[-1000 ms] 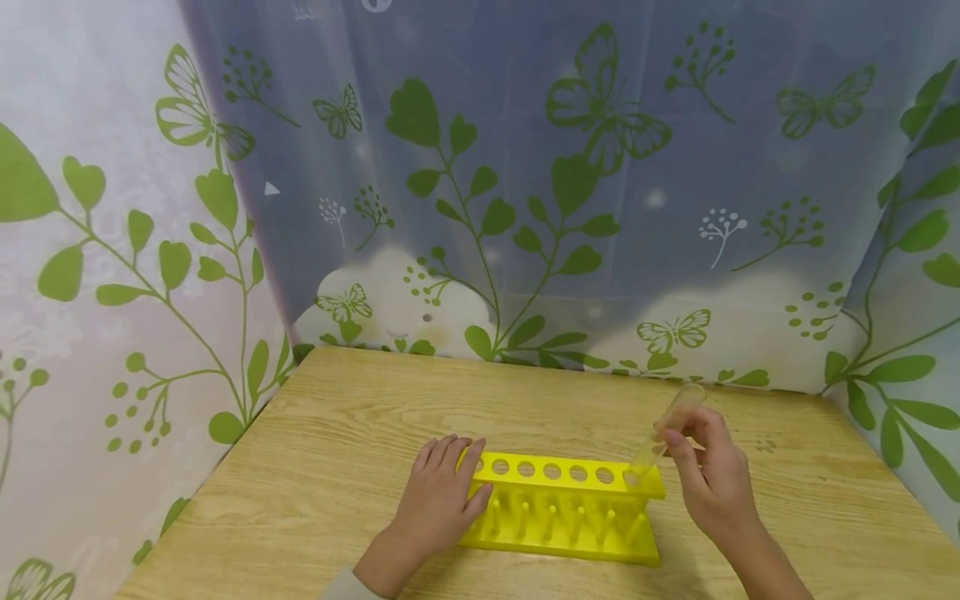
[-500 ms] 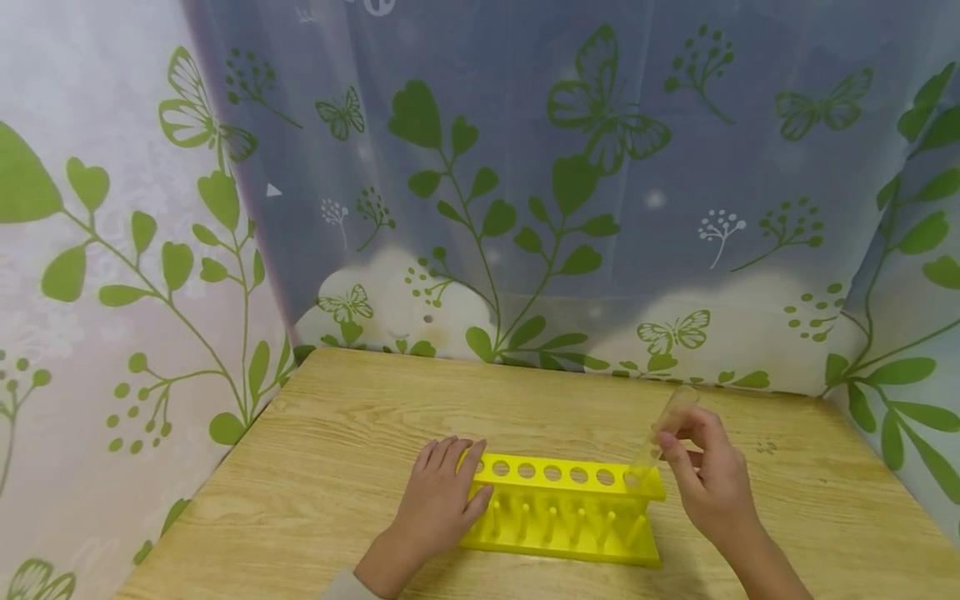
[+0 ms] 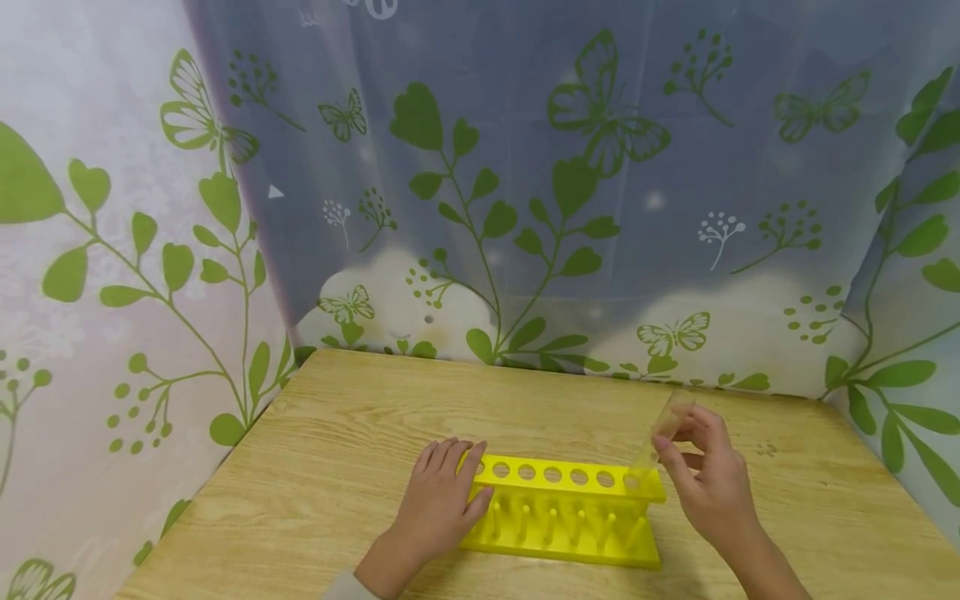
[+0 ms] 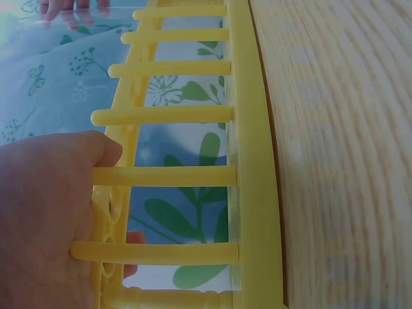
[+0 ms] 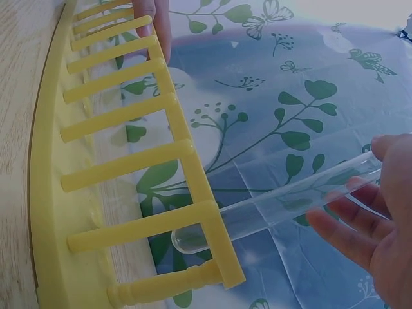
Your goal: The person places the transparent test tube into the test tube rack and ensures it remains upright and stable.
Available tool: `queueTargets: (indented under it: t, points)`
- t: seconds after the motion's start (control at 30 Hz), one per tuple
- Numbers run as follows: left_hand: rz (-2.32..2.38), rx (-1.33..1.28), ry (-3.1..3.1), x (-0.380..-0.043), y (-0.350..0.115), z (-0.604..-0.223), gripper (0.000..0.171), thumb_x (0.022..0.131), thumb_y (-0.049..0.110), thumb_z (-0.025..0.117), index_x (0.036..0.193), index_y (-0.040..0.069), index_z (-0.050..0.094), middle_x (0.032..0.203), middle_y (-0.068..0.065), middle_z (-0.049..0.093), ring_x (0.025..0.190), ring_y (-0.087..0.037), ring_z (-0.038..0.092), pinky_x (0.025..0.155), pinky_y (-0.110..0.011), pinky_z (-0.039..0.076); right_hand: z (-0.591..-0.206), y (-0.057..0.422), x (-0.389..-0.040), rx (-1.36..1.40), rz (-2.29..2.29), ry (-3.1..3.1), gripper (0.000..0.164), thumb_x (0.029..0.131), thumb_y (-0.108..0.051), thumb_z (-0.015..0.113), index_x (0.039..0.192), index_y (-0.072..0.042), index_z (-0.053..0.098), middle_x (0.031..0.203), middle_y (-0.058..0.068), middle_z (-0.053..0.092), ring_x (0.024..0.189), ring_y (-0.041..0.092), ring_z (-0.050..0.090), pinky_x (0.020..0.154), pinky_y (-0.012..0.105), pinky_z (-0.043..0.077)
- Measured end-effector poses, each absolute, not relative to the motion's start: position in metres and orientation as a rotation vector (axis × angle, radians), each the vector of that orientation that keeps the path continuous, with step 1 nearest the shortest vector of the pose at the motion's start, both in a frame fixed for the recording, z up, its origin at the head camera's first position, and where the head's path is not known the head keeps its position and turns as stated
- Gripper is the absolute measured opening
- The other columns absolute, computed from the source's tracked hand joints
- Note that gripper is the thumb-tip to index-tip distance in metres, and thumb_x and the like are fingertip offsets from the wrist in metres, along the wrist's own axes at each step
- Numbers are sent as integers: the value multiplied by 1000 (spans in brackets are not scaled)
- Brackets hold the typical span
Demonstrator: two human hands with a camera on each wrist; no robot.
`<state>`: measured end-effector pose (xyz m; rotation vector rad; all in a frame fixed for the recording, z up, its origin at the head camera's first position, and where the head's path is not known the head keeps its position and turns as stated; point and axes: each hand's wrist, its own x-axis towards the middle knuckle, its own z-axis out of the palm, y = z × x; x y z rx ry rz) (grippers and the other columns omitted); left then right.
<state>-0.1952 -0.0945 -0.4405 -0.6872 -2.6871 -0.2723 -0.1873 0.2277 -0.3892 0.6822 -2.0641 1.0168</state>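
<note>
A yellow test tube rack (image 3: 558, 552) with a row of round holes and upright pegs stands on the wooden table. My left hand (image 3: 442, 504) grips the left end of its top bar; in the left wrist view the thumb lies on the near side and a fingertip shows behind the bar. My right hand (image 3: 716, 471) pinches a clear glass test tube (image 3: 673, 410) near its upper end. The tube leans to the right. In the right wrist view its rounded bottom (image 5: 190, 239) has passed through the hole at the rack's right end and hangs below the top bar.
The wooden table (image 3: 360, 408) reaches back to a blue-grey patterned curtain (image 3: 480, 200) with green leaves and butterflies. Pale patterned cloth (image 3: 112, 350) hangs along the left side, and more stands at the right.
The test tube has sunk slightly lower into the right-end hole, and my right hand has shifted a little with it. My left hand and the rack stay where they were.
</note>
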Motion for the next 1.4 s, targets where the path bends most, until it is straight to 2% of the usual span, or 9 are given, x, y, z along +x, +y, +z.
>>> queueTargets:
  t: [0.17,0.37,0.67,0.97,1.17,1.4]
  points:
    - [-280,-689,-2676,-194,-94,-440,51,98,38,54,140,9,48,132,-11,53,125,-30,47,107,-50,34,-389,228,-187,680,1000,-2061,40,98,-12,57,128,8,41,91,6,58,86,-8,58,62,13,53]
    - [-291,-692,-2665,-195,-95,-441,51,98,38,54,139,9,49,131,-10,53,124,-30,47,106,-50,35,-388,227,-187,657,993,-2078,40,96,-5,60,129,8,41,91,4,58,86,-9,58,63,13,53]
    - [-296,-684,-2689,-196,-94,-442,53,98,40,53,141,10,47,132,-9,52,126,-30,46,108,-50,33,-388,228,-187,644,987,-2085,47,85,13,64,127,8,42,93,-6,58,86,-8,58,63,13,53]
    - [-296,-688,-2690,-196,-94,-441,53,98,40,51,141,10,47,133,-10,52,126,-29,46,108,-50,32,-387,227,-186,641,969,-2089,57,77,20,67,126,8,43,95,-14,56,84,-7,58,62,12,53]
    - [-284,-686,-2690,-195,-95,-442,53,98,40,51,141,9,47,133,-10,52,126,-29,46,108,-49,33,-388,223,-184,635,998,-2060,59,75,19,68,128,7,46,89,-1,60,82,-5,59,61,12,52]
    - [-280,-684,-2696,-196,-94,-442,54,98,41,51,142,9,47,134,-10,52,127,-30,46,109,-50,32,-388,222,-185,633,1001,-2062,64,71,22,69,129,5,47,89,2,60,82,-6,58,62,11,52]
